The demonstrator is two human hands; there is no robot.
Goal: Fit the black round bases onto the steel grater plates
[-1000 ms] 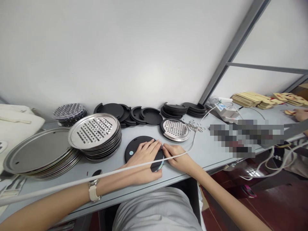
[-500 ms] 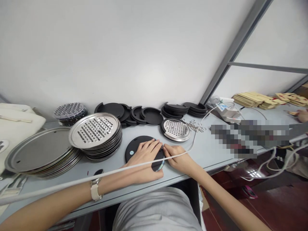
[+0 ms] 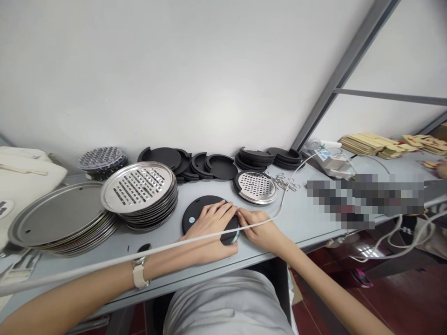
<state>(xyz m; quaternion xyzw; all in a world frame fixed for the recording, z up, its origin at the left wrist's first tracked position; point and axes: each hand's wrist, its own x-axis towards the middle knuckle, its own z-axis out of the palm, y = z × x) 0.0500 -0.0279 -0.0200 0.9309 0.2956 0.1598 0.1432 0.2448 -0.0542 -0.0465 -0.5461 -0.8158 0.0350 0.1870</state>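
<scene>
A round black disc (image 3: 190,211) with a small pale round sticker lies on the table in front of me. My left hand (image 3: 209,230) rests across its top, fingers stretched out flat and thumb by the near edge. At the disc's right edge, my right hand (image 3: 256,226) is closed in a pinch beside the left fingertips; what it pinches is hidden. Just beyond the hands sits a round perforated metal grater plate (image 3: 258,186) with a black rim piece on its left side. Thin bent wire clips (image 3: 284,181) lie in a small heap to its right.
Stacked slotted metal plates (image 3: 139,188) and larger plain metal discs (image 3: 59,214) stand at left. Black round holders (image 3: 221,166) line the wall. A white cable (image 3: 157,251) crosses over my forearms. Wooden pieces (image 3: 366,143) lie far right, near another person's hand (image 3: 443,168).
The view has shifted very slightly. Both hands keep their places on the black disc, with only a tiny movement at the right fingertips.
</scene>
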